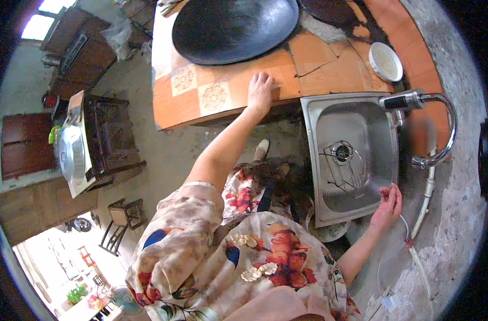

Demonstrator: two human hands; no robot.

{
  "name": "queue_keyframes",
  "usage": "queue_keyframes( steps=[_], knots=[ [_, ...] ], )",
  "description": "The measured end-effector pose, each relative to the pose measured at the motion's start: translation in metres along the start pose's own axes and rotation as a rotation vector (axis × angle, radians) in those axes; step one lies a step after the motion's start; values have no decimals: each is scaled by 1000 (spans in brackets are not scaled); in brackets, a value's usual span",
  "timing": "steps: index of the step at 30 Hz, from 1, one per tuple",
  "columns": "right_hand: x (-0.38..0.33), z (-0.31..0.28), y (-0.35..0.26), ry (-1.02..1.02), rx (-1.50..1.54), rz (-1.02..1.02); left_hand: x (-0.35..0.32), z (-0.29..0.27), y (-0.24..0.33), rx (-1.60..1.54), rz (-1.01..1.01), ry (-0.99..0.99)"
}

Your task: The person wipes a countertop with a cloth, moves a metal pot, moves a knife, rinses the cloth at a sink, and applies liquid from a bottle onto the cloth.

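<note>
My left hand (261, 95) rests on the near edge of the orange tiled counter (287, 69), its fingers slightly bent and the thumb out to the side. Just beyond it sits a wide black wok (233, 29). At the sink's near right corner my right hand (387, 207) is held with fingers apart, close to the rim; whether it touches is unclear. The stainless steel sink (329, 115) holds a thin wire rack (344, 170) over its drain. A chrome faucet (448, 125) curves above the sink's right side.
A white bowl (385, 62) stands on the counter behind the sink. A pale hose (429, 187) runs down right of the sink. Part of a basin (332, 231) shows under its near edge. Far left are a table with a clear dome cover (72, 155) and a wooden chair (121, 216).
</note>
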State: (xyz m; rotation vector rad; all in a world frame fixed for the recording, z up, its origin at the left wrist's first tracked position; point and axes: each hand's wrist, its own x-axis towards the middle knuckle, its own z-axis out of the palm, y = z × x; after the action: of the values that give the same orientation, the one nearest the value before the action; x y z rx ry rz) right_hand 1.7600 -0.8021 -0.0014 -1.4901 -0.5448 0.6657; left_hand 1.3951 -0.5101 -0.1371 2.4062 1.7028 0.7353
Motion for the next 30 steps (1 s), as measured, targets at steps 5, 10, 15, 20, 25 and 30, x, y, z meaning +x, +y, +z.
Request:
queue_keyframes(
  steps=[5,10,15,20,25,30],
  knots=[
    [-19,26,-9,-9,14,-35,-96,-57,-56,104,-167,-164],
    [-65,105,-29,-195,-160,-133,-196,-67,-143,-312,-511,-343],
    [-111,183,-18,-354,-240,-87,-105,-122,-213,-294,-256,259],
    [-167,265,-2,-705,-254,-33,-24,-139,-309,-94,-264,58],
    [-211,286,7,-737,-327,36,-101,-124,-332,-75,-207,-68],
    [-213,284,26,-710,-310,90,-263,-190,-328,-172,-234,-377]
  ],
)
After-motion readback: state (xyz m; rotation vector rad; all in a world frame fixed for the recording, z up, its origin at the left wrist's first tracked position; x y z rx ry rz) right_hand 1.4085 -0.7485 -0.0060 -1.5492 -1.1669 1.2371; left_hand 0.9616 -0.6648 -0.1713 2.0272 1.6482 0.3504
